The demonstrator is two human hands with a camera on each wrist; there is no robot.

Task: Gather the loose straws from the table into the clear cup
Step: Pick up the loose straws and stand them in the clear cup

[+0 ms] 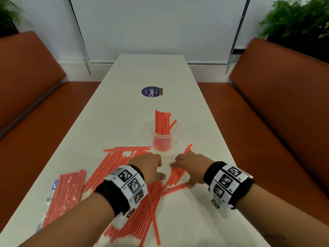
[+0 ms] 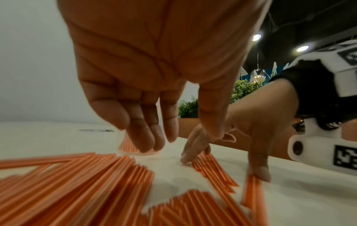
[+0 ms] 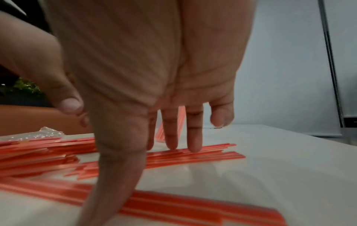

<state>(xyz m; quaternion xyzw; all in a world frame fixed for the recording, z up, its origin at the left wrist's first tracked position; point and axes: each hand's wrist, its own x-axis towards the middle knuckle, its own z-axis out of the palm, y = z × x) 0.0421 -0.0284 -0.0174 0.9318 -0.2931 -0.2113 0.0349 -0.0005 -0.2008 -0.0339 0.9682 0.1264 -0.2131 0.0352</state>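
- Loose straws [image 1: 114, 164], red w/ thin white stripes, lie scattered flat on the white table [image 1: 124, 111], mostly on the near-left part and under my forearms.
- Far left near me: a clear plastic packet [image 1: 65, 195] of more straws, lying flat by the table's left edge, just beside the loose pile.
- A few straws sit crosswise at the far edge of the pile, roughly parallel to the table's end.
- My left hand [image 1: 148, 166] hovers palm-down over the pile's far-right corner. Left wrist cam shows the fingers [image 2: 142, 122] straight-ish, relaxed, pointing down toward the straws, holding nothing; can't tell if the tips touch.
- Bare patch of table sits btw the two hands; hands are near each other, not touching.
- Clear cup [image 1: 162, 139] stands upright past the hands, about mid-table, already holding a bundle of straws; most stand straight, one leans out to the right.
- My right hand [image 1: 191, 165] is spread palm-down over a smaller group of straws [image 3: 193, 154]. Right wrist cam shows fingertips [image 3: 194, 146] resting on them and the thumb [image 3: 114, 175] reaching down to a separate bunch closer to me. Fingers extended, nothing gripped.
- One straw pokes out beyond the right hand toward the cup.
- Both wrists wear black bands w/ white marker blocks.
- Farther up the table: a round purple sticker [image 1: 150, 91].
- Orange bench seats flank the table on both sides.
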